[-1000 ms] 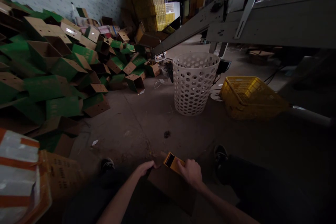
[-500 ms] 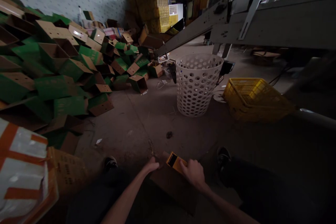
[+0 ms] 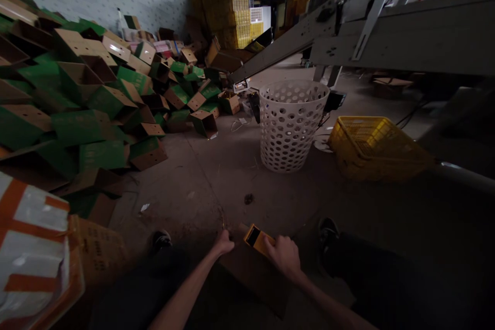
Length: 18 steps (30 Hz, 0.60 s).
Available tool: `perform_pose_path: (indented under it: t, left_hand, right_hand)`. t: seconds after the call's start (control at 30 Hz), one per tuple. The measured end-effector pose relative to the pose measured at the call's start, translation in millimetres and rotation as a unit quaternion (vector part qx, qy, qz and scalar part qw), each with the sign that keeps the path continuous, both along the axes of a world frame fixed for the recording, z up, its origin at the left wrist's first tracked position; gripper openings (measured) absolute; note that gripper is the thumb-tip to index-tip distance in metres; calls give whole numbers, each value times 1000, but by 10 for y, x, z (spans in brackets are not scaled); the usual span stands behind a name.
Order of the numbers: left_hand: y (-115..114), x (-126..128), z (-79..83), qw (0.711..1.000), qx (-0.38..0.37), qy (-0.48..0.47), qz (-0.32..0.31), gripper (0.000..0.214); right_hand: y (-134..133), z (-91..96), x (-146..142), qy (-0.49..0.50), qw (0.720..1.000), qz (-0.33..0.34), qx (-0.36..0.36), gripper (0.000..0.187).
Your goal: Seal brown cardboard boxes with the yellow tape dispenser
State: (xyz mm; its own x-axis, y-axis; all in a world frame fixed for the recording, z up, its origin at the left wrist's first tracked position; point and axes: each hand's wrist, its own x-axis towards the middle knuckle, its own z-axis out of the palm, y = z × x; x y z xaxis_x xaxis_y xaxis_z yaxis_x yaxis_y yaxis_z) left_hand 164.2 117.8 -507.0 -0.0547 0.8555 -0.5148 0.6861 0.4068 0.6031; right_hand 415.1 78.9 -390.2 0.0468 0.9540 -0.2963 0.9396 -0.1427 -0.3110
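Note:
Between my legs a brown cardboard carton (image 3: 255, 278) lies in deep shadow, its lower part hard to see. My right hand (image 3: 285, 255) is closed around an orange-yellow hand tool (image 3: 255, 236) with a black front panel, possibly a carton stapler. The tool rests over the carton's far edge. Just left of it, my left hand (image 3: 224, 243) is closed beside the carton's far left corner. What its fingers hold, if anything, is too dark to make out.
A white perforated basket (image 3: 292, 134) stands ahead, with a yellow crate (image 3: 371, 149) to its right. Green-and-brown cartons (image 3: 93, 124) heap up on the left. A taped white foam box (image 3: 34, 247) is close by at lower left. A conveyor (image 3: 406, 31) crosses the upper right.
My left hand has shifted very slightly at the carton's corner. The tool and my right hand are almost where they were.

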Motion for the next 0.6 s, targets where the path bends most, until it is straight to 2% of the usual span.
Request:
perform_pose_path:
  t: [0.1, 0.33, 0.47, 0.6]
  left_hand:
    - [-36, -15, 31, 1000, -8, -25, -10, 38]
    - [-77, 27, 92, 999, 25, 35, 4, 29]
    - [-22, 39, 84, 1000, 16, 2, 21, 39]
    - [11, 56, 93, 999, 10, 32, 31, 41]
  right_hand:
    - [-7, 4, 1, -2, 1000, 2, -1, 66]
    - [-1, 2, -2, 3, 1000, 2, 1, 65]
    - [-2, 4, 2, -1, 1000, 2, 1, 65]
    - [-8, 18, -1, -3, 1000, 3, -3, 65]
